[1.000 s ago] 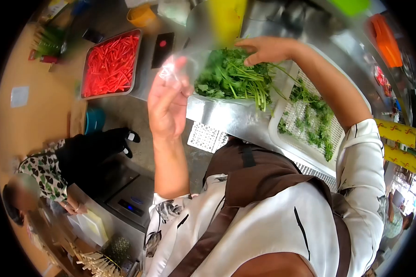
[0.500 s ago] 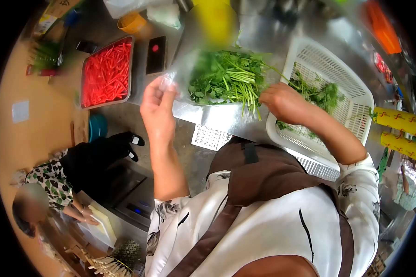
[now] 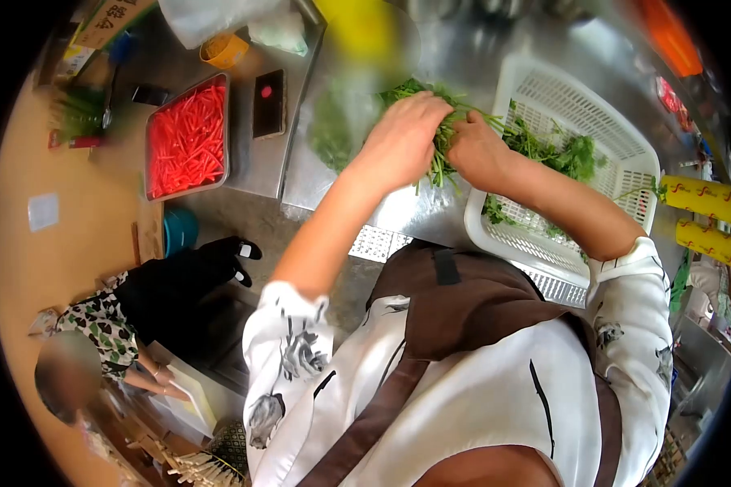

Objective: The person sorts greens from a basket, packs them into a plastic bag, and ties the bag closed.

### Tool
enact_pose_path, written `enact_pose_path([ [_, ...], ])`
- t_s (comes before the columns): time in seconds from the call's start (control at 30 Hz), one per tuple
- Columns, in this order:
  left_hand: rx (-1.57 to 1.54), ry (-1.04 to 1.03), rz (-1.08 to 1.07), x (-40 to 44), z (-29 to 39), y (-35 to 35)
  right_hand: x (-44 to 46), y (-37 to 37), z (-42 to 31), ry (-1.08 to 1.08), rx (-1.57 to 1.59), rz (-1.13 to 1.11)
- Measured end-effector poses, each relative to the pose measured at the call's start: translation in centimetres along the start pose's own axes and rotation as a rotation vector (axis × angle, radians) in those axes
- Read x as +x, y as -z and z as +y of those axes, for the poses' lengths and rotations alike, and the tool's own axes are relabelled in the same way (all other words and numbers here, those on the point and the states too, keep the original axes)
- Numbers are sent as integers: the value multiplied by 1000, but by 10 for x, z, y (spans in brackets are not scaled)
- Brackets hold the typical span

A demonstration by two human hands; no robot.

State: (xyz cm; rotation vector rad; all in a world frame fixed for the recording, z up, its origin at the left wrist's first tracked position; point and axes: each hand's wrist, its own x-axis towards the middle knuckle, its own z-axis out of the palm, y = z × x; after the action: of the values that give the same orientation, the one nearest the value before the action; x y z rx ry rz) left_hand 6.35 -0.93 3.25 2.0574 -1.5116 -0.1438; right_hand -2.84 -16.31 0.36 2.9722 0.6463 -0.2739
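A bunch of green leafy herbs lies on the steel counter, mostly covered by my hands. My left hand is over the bunch from the left, fingers bent round it. My right hand is closed on the stems at the right side, close to my left fingertips. A clear plastic bag or sheet, hard to make out, seems to lie left of my left hand with green showing beneath. Just right of my right hand, a white perforated basket holds loose herb sprigs.
A metal tray of red strips stands at the left, beside a dark phone-like object. Behind these are an orange container and plastic bags. Another person stands at the lower left. Yellow rolls are at the right.
My left hand has left the clear plastic and moved right onto the herbs. My right hand has moved slightly up and left from the basket's edge to the stems.
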Motion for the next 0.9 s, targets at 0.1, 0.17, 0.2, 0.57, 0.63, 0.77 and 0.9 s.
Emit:
enact_pose_path([
  [0.1, 214, 49, -93, -2, -40, -41, -11, 16, 5, 6, -2, -22],
  [0.17, 195, 63, -79, -5, -38, -39, -21, 30, 13, -24, 6, -49],
  [0.2, 178, 86, -68, -9, -36, -35, -26, 36, 18, -18, 17, -35],
  [0.57, 335, 141, 31, -46, -52, -31, -27, 83, 24, 82, 93, -219],
  [0.63, 363, 153, 25, -52, -51, -37, -21, 89, 20, 56, 40, -469],
  [0.77, 457, 213, -18, -60, -52, -43, -10, 103, 15, 109, -174, -425],
  [0.9, 601, 428, -235, -54, -45, -46, 6, 117, 5, 74, -580, -439],
])
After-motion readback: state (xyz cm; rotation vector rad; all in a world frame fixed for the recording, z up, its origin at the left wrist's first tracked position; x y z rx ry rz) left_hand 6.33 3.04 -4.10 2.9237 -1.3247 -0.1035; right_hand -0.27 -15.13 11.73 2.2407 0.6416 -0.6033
